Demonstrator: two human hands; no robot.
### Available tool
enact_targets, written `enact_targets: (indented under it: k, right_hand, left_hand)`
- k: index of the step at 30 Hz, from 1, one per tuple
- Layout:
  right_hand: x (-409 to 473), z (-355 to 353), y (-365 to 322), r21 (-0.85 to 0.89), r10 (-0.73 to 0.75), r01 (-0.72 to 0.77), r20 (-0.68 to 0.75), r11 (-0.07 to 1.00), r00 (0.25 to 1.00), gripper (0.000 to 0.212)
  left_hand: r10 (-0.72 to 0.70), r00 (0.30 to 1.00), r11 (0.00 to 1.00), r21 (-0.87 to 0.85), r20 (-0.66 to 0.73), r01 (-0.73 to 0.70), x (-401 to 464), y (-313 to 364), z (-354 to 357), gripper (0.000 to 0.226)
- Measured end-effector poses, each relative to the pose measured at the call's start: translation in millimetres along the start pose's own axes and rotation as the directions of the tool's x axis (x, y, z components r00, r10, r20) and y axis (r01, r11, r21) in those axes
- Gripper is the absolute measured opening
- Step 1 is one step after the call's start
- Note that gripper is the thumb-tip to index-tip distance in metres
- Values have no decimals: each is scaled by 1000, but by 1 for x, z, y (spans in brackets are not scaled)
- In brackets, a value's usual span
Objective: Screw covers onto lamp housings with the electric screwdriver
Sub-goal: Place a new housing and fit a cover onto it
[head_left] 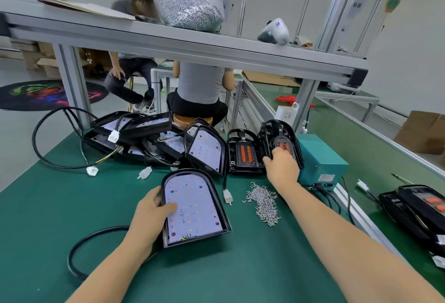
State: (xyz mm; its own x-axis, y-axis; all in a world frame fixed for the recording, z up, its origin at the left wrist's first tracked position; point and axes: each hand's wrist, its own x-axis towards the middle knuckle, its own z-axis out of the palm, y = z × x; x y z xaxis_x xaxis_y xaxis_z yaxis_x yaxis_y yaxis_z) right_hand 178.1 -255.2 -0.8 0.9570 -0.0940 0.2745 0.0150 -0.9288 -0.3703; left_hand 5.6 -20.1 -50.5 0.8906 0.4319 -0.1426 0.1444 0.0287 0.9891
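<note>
At centre frame on the green surface [72, 206], the left hand [149, 216] grips the black arch-shaped plastic lamp housing [195, 208] by its stiff rim, while the right hand [281, 165], fingers curled, takes a light black cover [280, 145] by its edge at upper right.

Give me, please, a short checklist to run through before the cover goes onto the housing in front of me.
1. Housing lies flat, LED board up: ok.
2. Left hand steadies the housing at its left edge: ok.
3. Right hand has reached the cover leaning on the teal box: ok; firm grip: cannot tell.
4. Loose screws within reach beside the housing: ok.
5. Electric screwdriver in view: not ok.
</note>
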Motion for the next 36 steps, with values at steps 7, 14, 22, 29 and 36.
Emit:
enact_targets:
  k: [7, 14, 22, 29, 36]
  right_hand:
    - [26, 11, -1, -190, -24, 23, -7, 982, 1000, 25]
    - [32, 12, 0, -222, -94, 78, -64, 972, 994, 19]
    - [-27, -27, -31, -7, -445, 460, -261, 888, 857, 31]
    - [-142, -17, -70, 79, -693, 766, -376, 637, 615, 22]
    - [-188, 8, -90, 15, -725, 746, -224, 666, 652, 31]
  left_hand:
    - [-272, 955, 923, -251, 116, 293, 12, 13, 9, 39]
    - [-357, 921, 831, -397, 158, 390, 17, 19, 15, 23]
    - [-317, 924, 776, -502, 212, 382, 12, 20, 17, 29]
    - [-203, 946, 706, -631, 252, 320, 3, 24, 28, 60]
    - [-80, 971, 688, -693, 224, 217, -6, 16, 27, 63]
